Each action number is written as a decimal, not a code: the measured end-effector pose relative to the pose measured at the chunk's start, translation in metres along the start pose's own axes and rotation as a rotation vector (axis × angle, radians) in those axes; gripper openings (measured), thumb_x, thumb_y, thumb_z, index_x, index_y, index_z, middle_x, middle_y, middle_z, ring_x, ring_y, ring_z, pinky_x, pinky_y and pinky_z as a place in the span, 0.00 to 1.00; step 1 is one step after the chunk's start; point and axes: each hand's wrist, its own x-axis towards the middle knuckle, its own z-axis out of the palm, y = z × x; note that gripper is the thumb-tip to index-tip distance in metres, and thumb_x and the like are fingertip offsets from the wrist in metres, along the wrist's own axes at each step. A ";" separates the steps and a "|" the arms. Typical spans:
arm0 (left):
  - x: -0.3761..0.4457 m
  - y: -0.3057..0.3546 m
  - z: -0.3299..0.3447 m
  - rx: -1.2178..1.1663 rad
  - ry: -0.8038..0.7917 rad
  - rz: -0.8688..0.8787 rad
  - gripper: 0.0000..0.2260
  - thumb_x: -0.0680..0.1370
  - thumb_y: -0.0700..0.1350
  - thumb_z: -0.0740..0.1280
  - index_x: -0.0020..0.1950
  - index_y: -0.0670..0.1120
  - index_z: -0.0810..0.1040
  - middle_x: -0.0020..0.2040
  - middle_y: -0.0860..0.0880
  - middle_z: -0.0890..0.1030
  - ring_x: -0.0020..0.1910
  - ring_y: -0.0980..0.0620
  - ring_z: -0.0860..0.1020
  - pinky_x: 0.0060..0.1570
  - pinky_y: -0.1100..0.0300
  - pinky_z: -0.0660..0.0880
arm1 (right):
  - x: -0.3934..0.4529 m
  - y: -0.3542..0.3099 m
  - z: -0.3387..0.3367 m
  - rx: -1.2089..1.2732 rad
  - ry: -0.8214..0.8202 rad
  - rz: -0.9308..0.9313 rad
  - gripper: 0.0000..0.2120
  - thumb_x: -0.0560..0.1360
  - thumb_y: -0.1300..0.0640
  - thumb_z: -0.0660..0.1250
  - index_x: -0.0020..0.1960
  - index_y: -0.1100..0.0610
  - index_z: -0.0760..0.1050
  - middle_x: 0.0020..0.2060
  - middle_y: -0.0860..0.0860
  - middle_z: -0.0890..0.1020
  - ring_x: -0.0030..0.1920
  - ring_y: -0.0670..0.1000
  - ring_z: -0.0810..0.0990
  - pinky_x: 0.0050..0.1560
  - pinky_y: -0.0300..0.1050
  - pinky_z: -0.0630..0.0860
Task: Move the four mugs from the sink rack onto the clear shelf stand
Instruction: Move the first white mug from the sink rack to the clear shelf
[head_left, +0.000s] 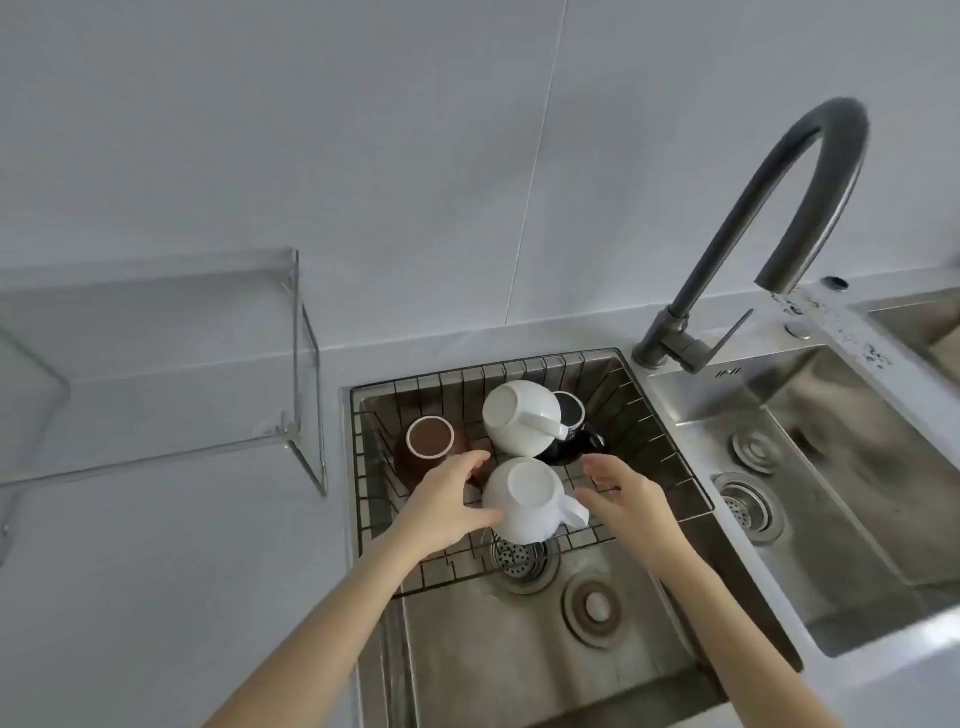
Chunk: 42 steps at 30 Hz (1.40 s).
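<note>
Both hands are spread open and grasp nothing: the left hand (447, 499) and right hand (626, 499) flank the near white mug (524, 501), upside down in the wire sink rack (670, 457). Behind it sit another white mug (519, 415), a black mug (571, 415) and, leftward, a brown mug (428, 447). Left of the rack stands the clear shelf stand (298, 364).

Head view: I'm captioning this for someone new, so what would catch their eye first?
Two bare hands, the left hand and right hand, open on either side of the near white mug, upside down in the wire rack over the sink. Three more mugs sit behind it. The tall dark faucet arches at upper right; the clear shelf stand waits empty at left.
</note>
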 end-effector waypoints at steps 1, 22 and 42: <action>0.004 0.000 0.002 0.015 -0.021 0.000 0.33 0.69 0.47 0.72 0.71 0.48 0.61 0.70 0.48 0.68 0.66 0.51 0.69 0.63 0.58 0.66 | 0.003 0.005 0.001 -0.042 -0.018 0.010 0.20 0.73 0.57 0.67 0.63 0.54 0.70 0.60 0.52 0.78 0.61 0.50 0.74 0.59 0.41 0.68; 0.042 -0.004 0.032 0.256 -0.125 -0.070 0.39 0.63 0.49 0.74 0.69 0.48 0.59 0.65 0.47 0.73 0.61 0.44 0.73 0.57 0.49 0.73 | 0.027 0.019 0.026 -0.213 -0.125 0.135 0.06 0.71 0.55 0.66 0.39 0.54 0.69 0.39 0.58 0.83 0.43 0.58 0.78 0.42 0.50 0.72; 0.003 0.026 -0.009 0.176 0.074 0.050 0.38 0.62 0.54 0.75 0.69 0.52 0.63 0.62 0.53 0.76 0.60 0.50 0.74 0.55 0.54 0.74 | 0.004 -0.029 -0.007 -0.069 -0.028 -0.062 0.04 0.70 0.55 0.69 0.43 0.47 0.76 0.42 0.50 0.85 0.45 0.52 0.82 0.51 0.52 0.79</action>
